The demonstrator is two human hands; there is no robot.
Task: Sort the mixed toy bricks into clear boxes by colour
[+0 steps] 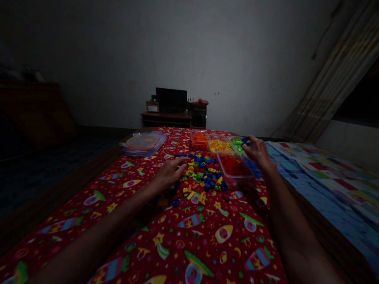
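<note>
A loose pile of small plastic building bricks [201,175] in blue, yellow, green, red and orange lies on a red rocket-print bedspread [189,244]. My left hand [170,173] rests at the pile's left edge, fingers reaching over the nearest bricks. My right hand [257,153] is raised above the green-brick tray [237,142], with a blue brick [244,139] pinched at its fingertips. Beside that hand are a clear tray of red bricks [233,165], a tray of yellow bricks [220,145] and a tray of orange bricks [199,139]. More blue bricks [254,169] lie below my right hand.
A round-lidded clear plastic container [143,144] sits at the bedspread's far left. A checked blanket [325,177] lies to the right. Beyond the bed stand a low wooden cabinet [166,119] with a dark monitor [171,99], and a curtain [325,75].
</note>
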